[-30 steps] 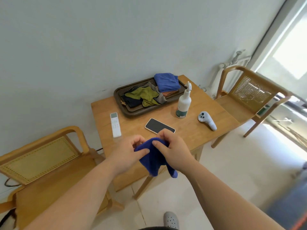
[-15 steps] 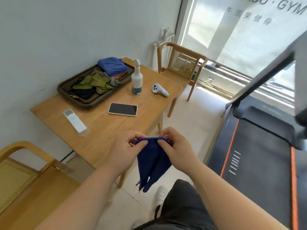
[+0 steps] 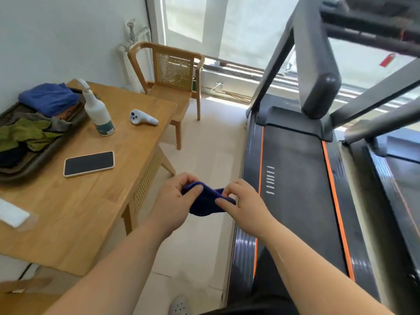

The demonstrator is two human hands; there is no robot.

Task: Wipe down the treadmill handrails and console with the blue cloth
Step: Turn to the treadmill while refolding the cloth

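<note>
A dark blue cloth (image 3: 205, 202) is bunched between both hands over the floor, beside the treadmill's left edge. My left hand (image 3: 173, 201) pinches its left end and my right hand (image 3: 246, 203) pinches its right end. The treadmill (image 3: 295, 189) fills the right side, with a black belt and orange stripes. Its padded handrail end (image 3: 319, 94) sticks out at upper right, well above and beyond my hands. The console bars (image 3: 368, 21) run across the top right corner, partly cut off.
A wooden table (image 3: 75, 201) stands at left with a tray of folded cloths (image 3: 38, 123), a spray bottle (image 3: 97, 112), a phone (image 3: 88, 163), a white controller (image 3: 142, 118) and a remote (image 3: 12, 215). A cane chair (image 3: 172, 87) sits by the window. Pale floor lies between table and treadmill.
The view has swung right from the table toward the treadmill. Both hands kept hold of the cloth, which hung down before and is now gathered into a short bundle between them.
</note>
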